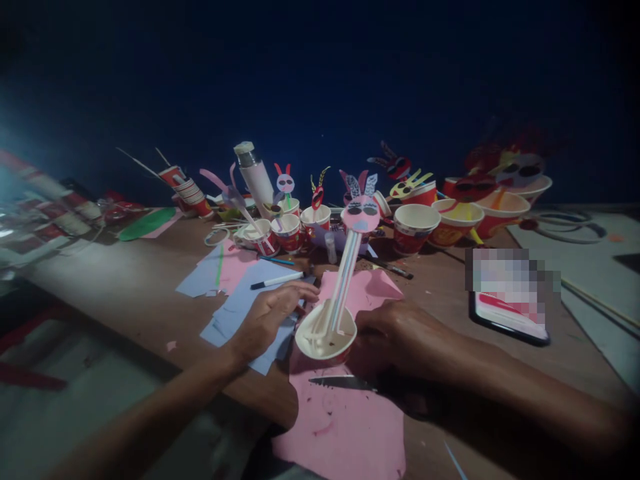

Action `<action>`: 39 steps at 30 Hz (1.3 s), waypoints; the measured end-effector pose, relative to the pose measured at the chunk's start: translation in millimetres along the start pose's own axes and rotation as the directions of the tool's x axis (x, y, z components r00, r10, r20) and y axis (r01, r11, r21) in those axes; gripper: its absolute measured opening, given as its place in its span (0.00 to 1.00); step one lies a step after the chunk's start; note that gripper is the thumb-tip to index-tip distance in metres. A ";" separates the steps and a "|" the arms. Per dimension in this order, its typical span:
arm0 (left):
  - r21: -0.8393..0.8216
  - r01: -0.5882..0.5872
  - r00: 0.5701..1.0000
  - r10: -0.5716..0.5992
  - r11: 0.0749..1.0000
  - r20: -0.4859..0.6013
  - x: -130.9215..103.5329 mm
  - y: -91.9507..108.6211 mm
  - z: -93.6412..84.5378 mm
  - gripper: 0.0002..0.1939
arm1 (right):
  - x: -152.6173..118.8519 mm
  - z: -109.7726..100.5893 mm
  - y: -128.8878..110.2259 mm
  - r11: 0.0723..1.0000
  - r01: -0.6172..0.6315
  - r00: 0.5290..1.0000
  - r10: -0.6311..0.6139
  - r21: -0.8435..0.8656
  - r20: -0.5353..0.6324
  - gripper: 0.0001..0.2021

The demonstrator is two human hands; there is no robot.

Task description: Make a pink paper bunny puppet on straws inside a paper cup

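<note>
The right hand curls against the paper cup, its grip impossible to tell; the left hand is open just beside. Beyond, straws hold up a pink face, features and ears already on; I can't tell what's left.

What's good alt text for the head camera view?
A bare left hand and right hand flank a white-lined paper cup; slim pale straws rise from it to a dark-eyed pink paper face. A pink paper sheet lies beneath on a brown table, with a black-framed phone at right and red-and-white paper cups behind.
</note>
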State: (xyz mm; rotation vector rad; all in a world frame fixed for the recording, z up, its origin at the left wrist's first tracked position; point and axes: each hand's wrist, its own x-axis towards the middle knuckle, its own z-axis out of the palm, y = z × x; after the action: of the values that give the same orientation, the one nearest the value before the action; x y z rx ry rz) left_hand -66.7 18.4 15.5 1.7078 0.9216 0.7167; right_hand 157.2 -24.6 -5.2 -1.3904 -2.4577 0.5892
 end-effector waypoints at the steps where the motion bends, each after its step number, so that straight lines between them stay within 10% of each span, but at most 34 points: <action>1: -0.003 0.026 1.000 -0.026 1.000 -0.018 -3.6 -1.5 -1.9 0.16 | 0.0 0.5 -0.1 1.000 0.000 1.000 0.000 -0.010 0.001 0.07; 11: -0.068 0.204 0.979 -0.204 0.977 0.008 -36.9 -29.4 -10.5 0.08 | 1.2 1.9 -9.1 0.997 -0.007 0.999 0.010 -0.081 0.031 0.08; 27: -0.186 0.188 0.982 -0.177 0.964 0.072 -19.9 -40.3 -8.1 0.06 | -3.2 0.1 -11.3 0.953 -0.097 0.995 0.087 -0.286 -0.047 0.07; 39: 0.003 0.204 0.976 -0.203 0.979 0.073 -14.6 -32.1 1.7 0.08 | -2.2 -6.1 -31.3 0.897 -0.138 0.986 0.084 0.419 0.144 0.13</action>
State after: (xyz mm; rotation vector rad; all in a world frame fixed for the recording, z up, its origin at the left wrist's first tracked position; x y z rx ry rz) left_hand -80.7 11.1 -16.1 1.5974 1.0252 0.5164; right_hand 137.1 -39.6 14.7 -1.3454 -2.1565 1.1926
